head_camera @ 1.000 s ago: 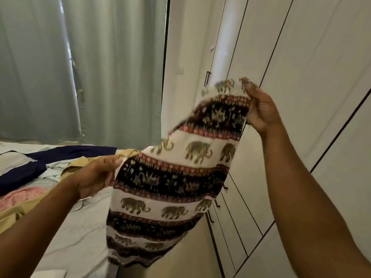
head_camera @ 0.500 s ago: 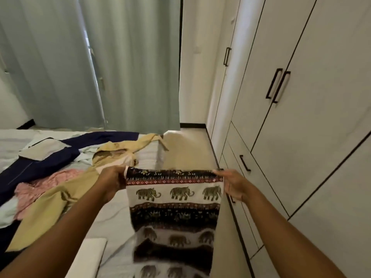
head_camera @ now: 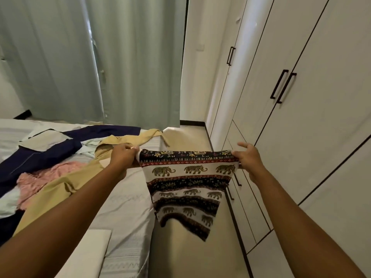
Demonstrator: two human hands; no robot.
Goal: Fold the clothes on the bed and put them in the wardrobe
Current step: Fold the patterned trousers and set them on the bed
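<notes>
2 arms outstretched, left hand (head_camera: 123, 157) and right hand (head_camera: 250, 159) pinch the cloth (head_camera: 186, 183) by its top corners, now level; right was higher.

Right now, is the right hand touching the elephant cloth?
Touching. The head view shows the right hand pinching a top corner of the cloth.

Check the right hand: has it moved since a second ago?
Yes. The right hand has come down: it was raised against the upper doors of the wardrobe, and now holds the cloth low, level with the drawers.
</notes>
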